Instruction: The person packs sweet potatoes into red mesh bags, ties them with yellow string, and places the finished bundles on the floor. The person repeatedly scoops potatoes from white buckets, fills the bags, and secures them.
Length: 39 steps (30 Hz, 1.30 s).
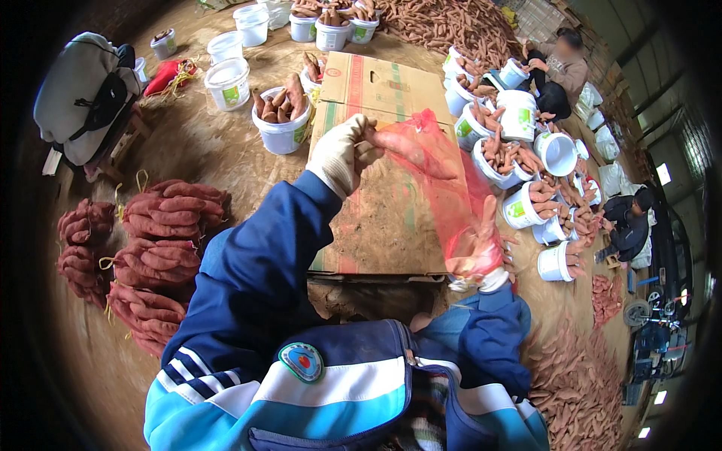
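My left hand, in a whitish knit glove, grips one end of a long sweet potato. The other end of that root lies in or behind red mesh netting. On the right, the net bag reaches down to my right hand, whose fingers are spread inside or behind the mesh, with a whitish glove cuff at the wrist. Whether the right fingers pinch the net is unclear. Beneath both hands is a flattened cardboard box, smeared with soil.
White buckets of sweet potatoes stand around the cardboard. Full red net bags lie at left. Loose sweet potatoes form piles at top and lower right. Two people sit at right, one near the buckets, one farther off.
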Available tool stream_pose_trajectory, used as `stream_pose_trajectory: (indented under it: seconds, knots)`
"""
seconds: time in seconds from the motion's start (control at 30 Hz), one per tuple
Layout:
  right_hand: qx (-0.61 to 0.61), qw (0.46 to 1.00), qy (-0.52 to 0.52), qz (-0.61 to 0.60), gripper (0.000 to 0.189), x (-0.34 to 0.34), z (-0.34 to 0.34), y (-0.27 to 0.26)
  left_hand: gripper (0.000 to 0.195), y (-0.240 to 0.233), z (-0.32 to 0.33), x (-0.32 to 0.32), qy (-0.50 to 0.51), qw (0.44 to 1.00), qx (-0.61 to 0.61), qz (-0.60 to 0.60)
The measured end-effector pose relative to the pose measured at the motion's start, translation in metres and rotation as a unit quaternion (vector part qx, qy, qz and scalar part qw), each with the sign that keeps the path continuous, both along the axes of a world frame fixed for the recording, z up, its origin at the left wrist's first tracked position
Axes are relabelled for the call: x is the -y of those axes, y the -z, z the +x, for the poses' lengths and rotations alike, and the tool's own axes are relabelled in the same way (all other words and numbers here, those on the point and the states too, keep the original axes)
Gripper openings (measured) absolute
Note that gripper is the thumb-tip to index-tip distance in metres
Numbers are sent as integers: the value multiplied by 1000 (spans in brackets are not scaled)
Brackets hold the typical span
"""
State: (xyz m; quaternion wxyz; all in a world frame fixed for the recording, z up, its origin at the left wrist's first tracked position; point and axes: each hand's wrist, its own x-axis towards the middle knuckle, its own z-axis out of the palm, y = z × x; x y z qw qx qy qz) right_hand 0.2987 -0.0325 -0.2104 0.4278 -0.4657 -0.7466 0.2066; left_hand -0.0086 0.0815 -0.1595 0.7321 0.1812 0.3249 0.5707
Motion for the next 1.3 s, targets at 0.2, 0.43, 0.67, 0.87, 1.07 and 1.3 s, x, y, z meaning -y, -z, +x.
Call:
stream_pose_trajectory:
  seconds: [0.2,0.43,0.67,0.87,1.07,1.3]
  knots:
    - [-350,926,89,-111,93,-4,23,4,22,5,-15,-9,-100,995,-11,9]
    - [-577,787,15,-217,59,15,60,-29,27,11,-30,-27,-189,974,63,106]
    - [-640,723,-125,-229,53,42,-1,-62,89,9,38,41,225,904,-188,310]
    - [-668,631,-214,-333,68,49,-33,-54,37,28,67,56,358,875,-205,253]
    - [-619,707,-205,-273,52,83,10,-29,31,34,28,4,-10,808,-400,432]
    - [-567,784,195,-160,53,148,69,-47,21,33,-29,-32,-2,919,-256,301]
